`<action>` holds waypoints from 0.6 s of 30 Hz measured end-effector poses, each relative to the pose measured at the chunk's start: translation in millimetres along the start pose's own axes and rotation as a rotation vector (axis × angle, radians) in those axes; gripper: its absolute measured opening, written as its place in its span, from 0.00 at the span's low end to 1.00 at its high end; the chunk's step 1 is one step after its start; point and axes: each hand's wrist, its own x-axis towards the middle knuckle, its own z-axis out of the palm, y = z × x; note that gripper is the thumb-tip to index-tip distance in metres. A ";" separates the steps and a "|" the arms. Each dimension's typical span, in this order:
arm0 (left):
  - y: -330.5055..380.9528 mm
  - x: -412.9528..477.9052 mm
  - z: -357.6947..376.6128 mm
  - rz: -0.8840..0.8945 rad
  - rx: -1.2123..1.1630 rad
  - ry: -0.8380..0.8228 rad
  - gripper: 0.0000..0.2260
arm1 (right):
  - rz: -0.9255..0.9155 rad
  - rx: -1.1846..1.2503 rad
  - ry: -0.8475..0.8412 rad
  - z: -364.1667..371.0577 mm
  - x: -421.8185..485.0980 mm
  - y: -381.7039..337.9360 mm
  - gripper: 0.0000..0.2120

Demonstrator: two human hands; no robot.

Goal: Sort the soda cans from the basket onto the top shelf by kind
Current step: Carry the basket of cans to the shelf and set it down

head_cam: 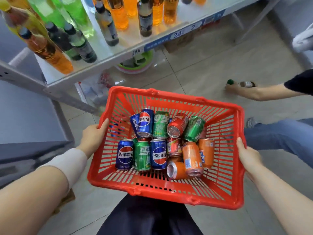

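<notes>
A red plastic basket (220,189) is held in front of me above the floor. My left hand (94,138) grips its left rim and my right hand (246,154) grips its right rim. Several soda cans lie jumbled inside: blue Pepsi cans (158,154), green Sprite cans (142,156), red cola cans (177,124) and orange Fanta cans (192,158). A white shelf (108,48) stands ahead at the upper left, with several bottles of orange, green and dark drinks on it.
Another person's arm (245,92) reaches to a small bottle (243,84) on the tiled floor at the right, with a jeans-clad leg (279,133) nearby. A green and pink bowl (135,64) sits under the shelf. A grey cabinet (25,119) stands at left.
</notes>
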 end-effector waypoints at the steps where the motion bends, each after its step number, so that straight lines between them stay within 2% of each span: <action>1: 4.6 7.9 4.0 -0.018 -0.016 -0.001 0.23 | -0.021 -0.032 0.001 -3.3 10.6 -8.3 0.30; 7: 30.9 60.9 33.1 -0.097 -0.064 0.003 0.24 | -0.023 -0.138 -0.025 2.0 79.5 -63.4 0.32; 13: 35.9 98.6 56.4 -0.220 -0.132 0.013 0.20 | -0.080 -0.264 -0.108 22.2 144.3 -120.3 0.32; 18: 41.3 109.8 77.0 -0.308 -0.196 0.105 0.19 | -0.163 -0.308 -0.197 43.8 202.9 -172.1 0.33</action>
